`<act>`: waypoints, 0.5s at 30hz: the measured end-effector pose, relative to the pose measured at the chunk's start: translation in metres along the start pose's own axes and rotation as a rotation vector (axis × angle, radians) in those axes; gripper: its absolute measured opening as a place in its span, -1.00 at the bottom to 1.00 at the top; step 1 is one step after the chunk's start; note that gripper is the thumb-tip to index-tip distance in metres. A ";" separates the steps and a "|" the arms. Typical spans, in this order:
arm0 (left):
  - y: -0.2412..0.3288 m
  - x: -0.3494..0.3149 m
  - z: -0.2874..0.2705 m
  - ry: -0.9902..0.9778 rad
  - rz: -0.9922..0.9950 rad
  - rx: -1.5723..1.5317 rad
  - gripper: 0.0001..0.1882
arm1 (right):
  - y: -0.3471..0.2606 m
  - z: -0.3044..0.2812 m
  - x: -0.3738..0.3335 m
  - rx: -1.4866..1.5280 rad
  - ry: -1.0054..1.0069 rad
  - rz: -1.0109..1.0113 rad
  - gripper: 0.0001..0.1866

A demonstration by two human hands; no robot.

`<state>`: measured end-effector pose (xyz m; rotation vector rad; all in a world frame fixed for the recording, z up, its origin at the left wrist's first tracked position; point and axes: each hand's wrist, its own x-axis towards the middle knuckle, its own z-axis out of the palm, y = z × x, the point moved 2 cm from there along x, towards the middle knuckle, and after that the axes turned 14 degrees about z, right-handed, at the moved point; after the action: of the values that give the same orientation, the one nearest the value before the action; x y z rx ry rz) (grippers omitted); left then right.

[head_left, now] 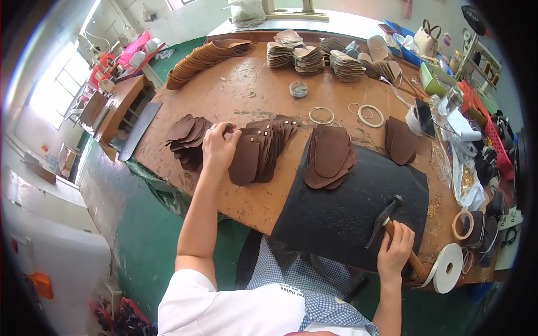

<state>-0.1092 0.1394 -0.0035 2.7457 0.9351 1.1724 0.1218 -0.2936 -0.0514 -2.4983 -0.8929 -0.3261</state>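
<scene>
My left hand (pixel 219 148) is over the left part of the table, between a pile of dark brown leather pieces (pixel 188 131) and a fanned row of similar pieces (pixel 246 159) with small metal studs along their upper ends. Its fingers are bent together; what they pinch is hidden. My right hand (pixel 395 249) grips the wooden handle of a hammer (pixel 386 215), its dark head above the black mat (pixel 336 215). A stack of brown leather pieces (pixel 330 157) lies across the mat's upper left edge, and a smaller stack (pixel 400 141) sits at its upper right corner.
Tan pieces (pixel 207 60) line the table's far left edge. Stacked insole-shaped pieces (pixel 309 59) stand at the back. Tape rings (pixel 370 116), a round tin (pixel 298 89), a phone (pixel 425 118), loose brass bits (pixel 434 204) and a white roll (pixel 448 269) surround the work area.
</scene>
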 end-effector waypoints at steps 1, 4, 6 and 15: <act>0.009 -0.002 0.001 0.019 -0.094 -0.102 -0.79 | 0.001 -0.001 0.000 -0.006 0.003 0.003 -0.62; 0.045 -0.008 0.017 -0.015 -0.131 -0.210 -0.86 | 0.002 -0.004 0.001 -0.020 0.013 0.017 -0.63; 0.069 -0.008 0.026 -0.043 -0.102 -0.260 -0.86 | 0.001 -0.003 0.003 -0.008 -0.011 0.016 -0.63; 0.124 0.048 0.119 -0.256 0.127 -0.283 -0.75 | -0.003 -0.001 0.007 0.012 0.001 -0.013 -0.61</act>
<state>0.0603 0.0883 -0.0284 2.6679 0.5300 0.8590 0.1253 -0.2879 -0.0469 -2.4819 -0.9083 -0.3249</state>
